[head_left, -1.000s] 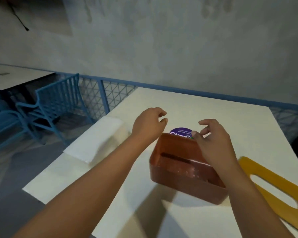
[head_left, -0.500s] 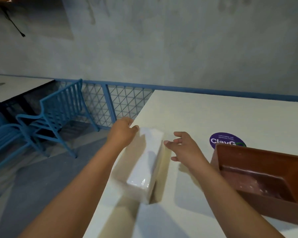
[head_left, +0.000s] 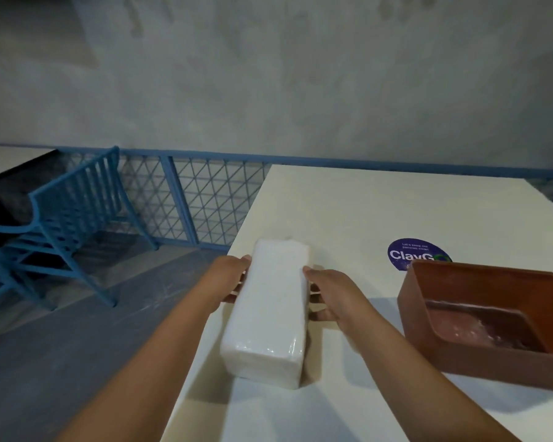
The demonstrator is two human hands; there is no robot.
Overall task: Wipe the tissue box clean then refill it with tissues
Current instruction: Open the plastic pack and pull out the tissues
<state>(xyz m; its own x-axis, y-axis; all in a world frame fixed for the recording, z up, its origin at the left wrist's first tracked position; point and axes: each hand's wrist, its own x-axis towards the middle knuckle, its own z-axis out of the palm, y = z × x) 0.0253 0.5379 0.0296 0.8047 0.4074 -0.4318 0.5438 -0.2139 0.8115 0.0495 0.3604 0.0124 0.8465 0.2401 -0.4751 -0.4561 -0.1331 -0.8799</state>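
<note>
A white pack of tissues in clear wrap lies lengthwise near the left edge of the white table. My left hand presses against the pack's left side and my right hand against its right side, so both hands clasp it. The brown tissue box stands open and without tissues to the right, apart from both hands. Its inside bottom looks wet or glossy.
A round purple sticker lies on the table behind the box. Left of the table a blue mesh railing runs along the wall, with a blue chair in front of it on the grey floor.
My view has swung left from the box to the tissue pack. Both hands left the box, reached the pack and now close on its two long sides.
</note>
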